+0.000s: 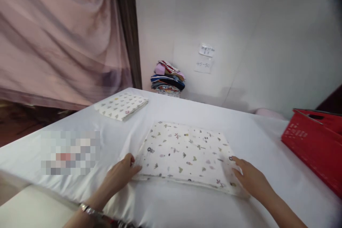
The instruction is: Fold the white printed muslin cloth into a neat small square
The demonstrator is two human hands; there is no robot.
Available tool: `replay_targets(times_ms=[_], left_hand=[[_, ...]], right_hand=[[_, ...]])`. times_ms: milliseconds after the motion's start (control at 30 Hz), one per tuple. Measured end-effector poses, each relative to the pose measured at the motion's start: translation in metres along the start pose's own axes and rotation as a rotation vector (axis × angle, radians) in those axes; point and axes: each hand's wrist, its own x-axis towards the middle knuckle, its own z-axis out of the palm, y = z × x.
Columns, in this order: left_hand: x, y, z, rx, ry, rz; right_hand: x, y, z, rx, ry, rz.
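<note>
A folded white cloth (184, 153) printed with small plants and other little motifs lies flat in front of me on a white-covered table. At its near left corner is my left hand (121, 171), the thumb over the top and the curled fingers at the edge, closed on the fabric. My right hand (249, 176) takes the right edge the same way, thumb on the print; its lower fingers are hidden. Farther back on the left rests a second folded cloth (121, 106), white with grey-green shapes. A bracelet (91, 210) circles my left wrist.
On the right stands a red plastic basket (315, 142). A pile of folded textiles (168, 78) rises behind the far edge of the white table cover (171, 206). Paper notes (204, 58) hang on the wall. A pink curtain (58, 35) drapes at left; a blurred-out patch (71, 153) covers something on the table.
</note>
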Motion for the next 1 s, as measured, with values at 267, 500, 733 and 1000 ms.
replay_targets(times_ms=[267,500,733,1000], left_hand=[[-0.005,-0.001,0.006,-0.133,0.001,-0.062],[-0.008,-0.012,0.012,-0.243,0.039,-0.08],[-0.004,-0.013,-0.004,-0.127,-0.054,-0.056],[0.057,0.075,-0.025,0.004,0.18,0.321]], right_hand=[[0.089,-0.069,0.017,0.054,0.009,-0.377],[0.156,-0.035,0.06,-0.161,0.0,-0.198],[0.158,-0.023,0.071,-0.216,0.022,-0.219],[0.161,-0.021,0.073,-0.262,0.025,-0.231]])
